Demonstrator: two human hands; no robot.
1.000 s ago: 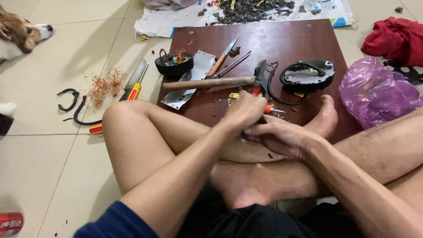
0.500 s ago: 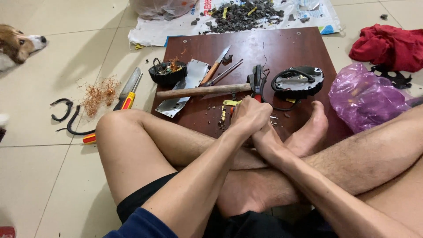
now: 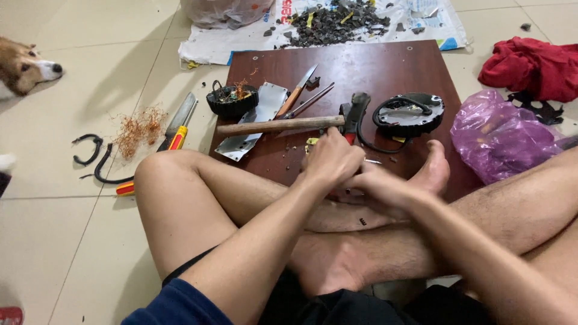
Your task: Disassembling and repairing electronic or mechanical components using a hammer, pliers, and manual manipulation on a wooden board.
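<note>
- Left hand (image 3: 331,161) curls shut over a red-handled tool (image 3: 348,139), fingers pressed together; only a sliver of red handle shows above the knuckles, near the front edge of the brown wooden board (image 3: 373,66).
- Right hand (image 3: 385,188) sits just beside it, touching; motion blur hides whether its fingers pinch anything.
- Against the frame half a second earlier, both hands remain locked together at the board's front edge, above the crossed shins; the bare foot (image 3: 430,171) still rests on the board.
- The tool's long axis runs away from the person, its dark head pointing toward the board's far edge.
- A wooden-handled hammer (image 3: 283,125) lies crosswise just beyond the knuckles, handle toward the left edge.
- Further out: a round black plastic casing (image 3: 409,114) with a looped cable near the right edge, a bent shiny metal plate (image 3: 253,123), a small black cup of copper wire (image 3: 232,99).
- Off the board: tangled copper strands (image 3: 139,129) on pale tiles, a crumpled purple plastic bag (image 3: 503,135), a dog's muzzle (image 3: 27,67).
</note>
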